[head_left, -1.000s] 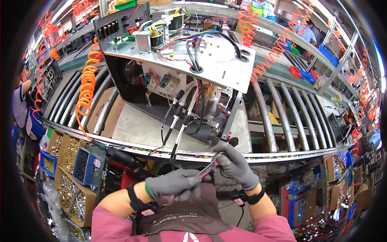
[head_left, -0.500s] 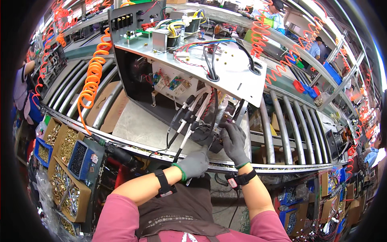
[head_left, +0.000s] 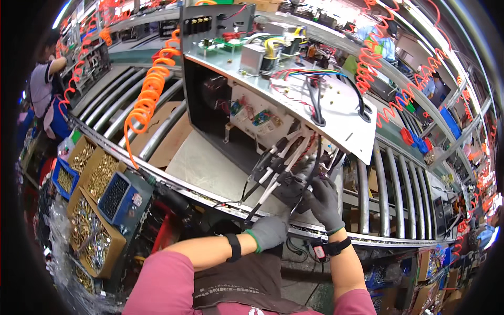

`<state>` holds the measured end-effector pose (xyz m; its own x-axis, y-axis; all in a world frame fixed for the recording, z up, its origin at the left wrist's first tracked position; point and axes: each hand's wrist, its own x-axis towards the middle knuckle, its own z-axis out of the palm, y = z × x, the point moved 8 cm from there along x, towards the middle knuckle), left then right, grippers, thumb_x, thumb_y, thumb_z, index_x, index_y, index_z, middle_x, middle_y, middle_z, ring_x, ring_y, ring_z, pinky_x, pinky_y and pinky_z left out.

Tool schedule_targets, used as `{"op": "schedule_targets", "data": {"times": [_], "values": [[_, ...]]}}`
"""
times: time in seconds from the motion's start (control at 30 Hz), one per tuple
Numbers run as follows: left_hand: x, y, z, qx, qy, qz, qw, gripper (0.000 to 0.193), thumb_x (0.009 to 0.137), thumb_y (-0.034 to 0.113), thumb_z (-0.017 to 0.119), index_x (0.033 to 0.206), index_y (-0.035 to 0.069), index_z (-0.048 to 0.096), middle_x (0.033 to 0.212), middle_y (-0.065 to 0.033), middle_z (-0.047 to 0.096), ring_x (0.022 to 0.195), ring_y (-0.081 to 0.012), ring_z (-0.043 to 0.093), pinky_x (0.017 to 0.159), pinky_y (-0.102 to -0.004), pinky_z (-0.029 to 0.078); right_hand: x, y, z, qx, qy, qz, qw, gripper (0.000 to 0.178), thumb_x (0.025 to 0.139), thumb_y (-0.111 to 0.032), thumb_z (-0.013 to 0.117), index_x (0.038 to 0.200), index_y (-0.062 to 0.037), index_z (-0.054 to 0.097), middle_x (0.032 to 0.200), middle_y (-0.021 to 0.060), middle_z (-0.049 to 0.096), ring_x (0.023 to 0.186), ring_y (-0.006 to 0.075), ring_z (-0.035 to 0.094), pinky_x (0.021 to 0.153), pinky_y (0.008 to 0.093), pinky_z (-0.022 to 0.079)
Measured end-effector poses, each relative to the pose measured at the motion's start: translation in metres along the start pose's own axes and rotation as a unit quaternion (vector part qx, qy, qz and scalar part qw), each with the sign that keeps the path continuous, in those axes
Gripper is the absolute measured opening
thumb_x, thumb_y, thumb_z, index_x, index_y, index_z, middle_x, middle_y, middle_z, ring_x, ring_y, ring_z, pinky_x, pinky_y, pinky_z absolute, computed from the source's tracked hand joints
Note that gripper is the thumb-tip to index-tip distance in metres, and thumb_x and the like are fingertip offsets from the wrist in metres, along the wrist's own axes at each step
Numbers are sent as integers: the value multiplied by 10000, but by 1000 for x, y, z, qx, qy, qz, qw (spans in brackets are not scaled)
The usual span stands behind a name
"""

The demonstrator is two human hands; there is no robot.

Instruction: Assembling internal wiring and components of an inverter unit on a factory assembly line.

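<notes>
My left hand (head_left: 271, 232), in a grey glove with green cuff, is closed near the conveyor's front edge. A slim greyish piece shows at its fingertips, its kind unclear. My right hand (head_left: 325, 203), gloved alike, has its fingers curled at the lower right end of an open machine chassis (head_left: 210, 142). What those fingers grip is hidden. Between and beyond my hands lies a bundle of black and white cables (head_left: 273, 168), with a ribbed grey hose (head_left: 305, 167) beside it. On the chassis's white upper panel (head_left: 341, 123) sit coloured wires and a boxy metal component (head_left: 252, 59).
Steel rollers (head_left: 396, 194) run on both sides of the chassis. Coiled orange air hoses (head_left: 149, 92) hang around it. At left stand cardboard trays of screws (head_left: 102, 178) and a blue bin of dark screws (head_left: 116, 197). Another person (head_left: 44, 89) is at far left.
My view has turned, so the chassis and both hands appear farther right and lower. Both hands stay at the same corner of the chassis, their grips little changed.
</notes>
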<state>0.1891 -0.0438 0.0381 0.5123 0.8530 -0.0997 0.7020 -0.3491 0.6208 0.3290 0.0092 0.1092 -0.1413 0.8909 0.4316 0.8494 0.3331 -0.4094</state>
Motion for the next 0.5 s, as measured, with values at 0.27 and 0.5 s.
{"op": "schedule_targets", "data": {"times": [0.27, 0.5], "values": [[21, 16, -9, -343, -194, -143, 908, 277, 907, 316, 521, 989, 52, 532, 626, -70, 600, 420, -167, 532, 383, -304, 406, 0, -5, -3, 18, 1, -19, 1000, 304, 815, -222, 718, 1089, -97, 672, 1078, 105, 670, 1116, 356, 558, 994, 446, 414], [18, 26, 0, -227, 11, 32, 973, 341, 866, 206, 575, 1169, 49, 589, 1021, -301, 580, 910, -452, 624, 764, -505, 511, -5, 22, 8, 104, -13, 27, 994, 375, 759, -33, 678, 1132, -6, 649, 1111, 170, 638, 1006, 302, 625, 853, 366, 515]]}}
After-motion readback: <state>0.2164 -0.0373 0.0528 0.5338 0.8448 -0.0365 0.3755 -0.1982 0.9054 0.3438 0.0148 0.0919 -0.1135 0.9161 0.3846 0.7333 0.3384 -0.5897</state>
